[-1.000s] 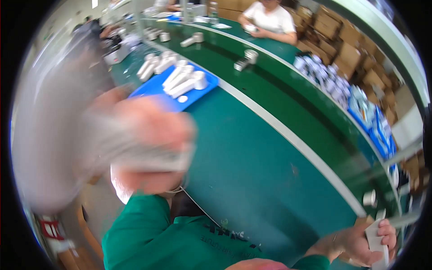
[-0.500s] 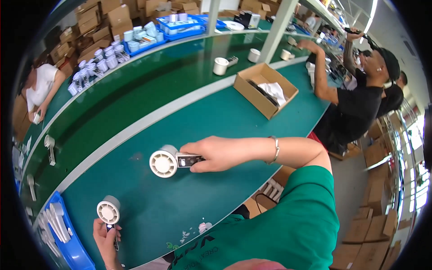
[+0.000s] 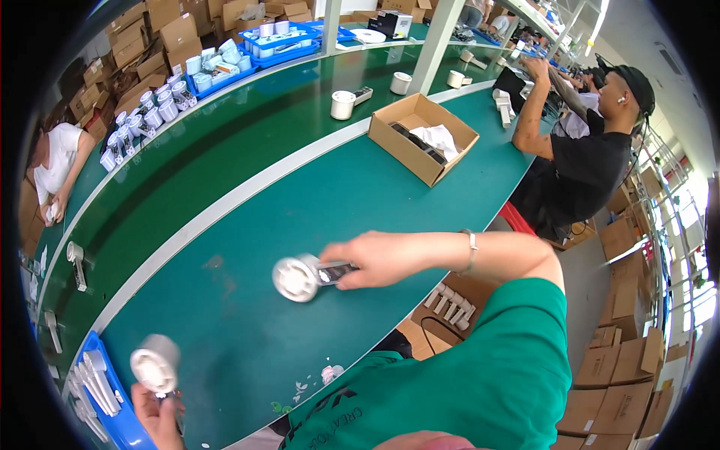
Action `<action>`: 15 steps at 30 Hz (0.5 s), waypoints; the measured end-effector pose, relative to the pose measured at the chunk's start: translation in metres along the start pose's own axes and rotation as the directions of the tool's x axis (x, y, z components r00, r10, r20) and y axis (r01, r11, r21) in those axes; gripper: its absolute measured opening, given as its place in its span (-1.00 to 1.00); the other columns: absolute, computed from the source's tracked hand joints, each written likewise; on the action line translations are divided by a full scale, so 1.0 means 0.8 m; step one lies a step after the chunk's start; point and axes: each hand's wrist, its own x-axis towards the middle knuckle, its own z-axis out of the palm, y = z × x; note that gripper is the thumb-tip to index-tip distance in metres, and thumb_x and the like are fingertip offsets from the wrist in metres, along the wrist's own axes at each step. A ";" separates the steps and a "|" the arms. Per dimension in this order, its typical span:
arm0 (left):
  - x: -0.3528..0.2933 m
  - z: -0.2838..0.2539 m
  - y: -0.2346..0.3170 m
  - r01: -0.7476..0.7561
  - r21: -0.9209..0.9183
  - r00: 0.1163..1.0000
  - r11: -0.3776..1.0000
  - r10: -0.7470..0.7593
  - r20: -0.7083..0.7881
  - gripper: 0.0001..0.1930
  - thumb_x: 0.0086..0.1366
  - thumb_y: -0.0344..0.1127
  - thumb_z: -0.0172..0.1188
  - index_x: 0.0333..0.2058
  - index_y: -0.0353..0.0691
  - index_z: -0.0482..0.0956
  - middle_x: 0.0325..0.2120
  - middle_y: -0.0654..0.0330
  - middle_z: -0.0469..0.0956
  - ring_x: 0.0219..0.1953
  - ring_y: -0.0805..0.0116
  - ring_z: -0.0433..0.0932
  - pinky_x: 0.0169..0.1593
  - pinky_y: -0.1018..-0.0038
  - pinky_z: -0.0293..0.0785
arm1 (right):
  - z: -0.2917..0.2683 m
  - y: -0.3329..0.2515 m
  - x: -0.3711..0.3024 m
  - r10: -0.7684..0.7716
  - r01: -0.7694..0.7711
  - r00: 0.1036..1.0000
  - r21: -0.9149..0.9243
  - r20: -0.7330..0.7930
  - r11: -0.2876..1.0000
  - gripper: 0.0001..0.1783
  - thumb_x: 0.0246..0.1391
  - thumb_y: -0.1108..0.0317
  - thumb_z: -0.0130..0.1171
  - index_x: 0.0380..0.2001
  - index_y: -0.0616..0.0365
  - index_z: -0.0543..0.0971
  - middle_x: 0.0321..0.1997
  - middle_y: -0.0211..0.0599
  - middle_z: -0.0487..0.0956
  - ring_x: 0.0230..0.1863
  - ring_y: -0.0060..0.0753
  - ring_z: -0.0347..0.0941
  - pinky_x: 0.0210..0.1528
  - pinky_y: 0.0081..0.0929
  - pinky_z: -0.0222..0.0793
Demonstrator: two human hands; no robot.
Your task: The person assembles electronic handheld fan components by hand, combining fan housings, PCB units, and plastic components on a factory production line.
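Note:
In my left hand (image 3: 157, 416) is a white handheld fan (image 3: 155, 364), its round slotted head upright above my fingers and smeared by motion. My fingers wrap its short dark-faced handle. My right hand (image 3: 365, 259) grips a second white handheld fan (image 3: 295, 278) by its dark handle, with the round head pointing left. This fan is blurred too. Both are held over the green worktop (image 3: 247, 315), apart from each other. Close by my left hand, a blue tray (image 3: 124, 409) holds several white handle-shaped parts (image 3: 100, 382).
An open cardboard box (image 3: 405, 150) with dark items and white paper stands ahead. Beyond a pale rail runs a green belt (image 3: 247, 142) carrying more fans (image 3: 343, 105). Blue trays (image 3: 281, 54) line the far side. A person in black (image 3: 600, 165) works at right, another in white (image 3: 56, 161) at far left.
The view has shifted slightly. My left hand has moved the fan left and tilted it. The fan in my right hand has turned a little and moved right.

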 end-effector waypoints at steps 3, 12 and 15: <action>-0.003 0.036 -0.014 0.097 0.301 0.985 0.949 -0.136 0.109 -0.70 -0.02 -0.65 0.12 -0.23 -0.34 0.45 -0.36 0.27 0.46 -0.33 0.60 0.43 -0.21 0.68 0.33 | -0.012 -0.025 -0.007 0.020 -0.017 0.999 0.091 -0.042 0.996 -0.52 0.14 0.22 0.08 0.09 0.16 0.30 -0.20 -0.05 0.53 -0.23 -0.13 0.50 -0.17 -0.32 0.40; -0.012 0.040 -0.009 0.187 0.178 0.968 0.966 -0.212 0.131 -0.64 -0.07 -0.66 0.14 -0.20 -0.43 0.47 -0.32 0.19 0.53 -0.24 0.48 0.52 -0.09 0.58 0.41 | 0.005 -0.009 -0.010 -0.176 0.242 0.961 0.339 -0.216 0.909 -0.52 0.10 0.13 0.10 0.00 0.20 0.36 -0.28 -0.07 0.54 -0.25 -0.18 0.49 -0.19 -0.32 0.38; -0.025 0.038 -0.014 0.074 0.105 0.986 0.992 -0.089 0.140 -0.66 0.02 -0.61 0.16 -0.16 -0.37 0.44 -0.37 0.19 0.53 -0.32 0.53 0.51 -0.25 0.61 0.44 | 0.014 0.009 0.001 0.004 0.011 0.998 0.256 -0.059 0.967 -0.52 0.07 0.10 0.13 -0.07 0.24 0.41 -0.26 -0.05 0.55 -0.23 -0.13 0.49 -0.17 -0.29 0.37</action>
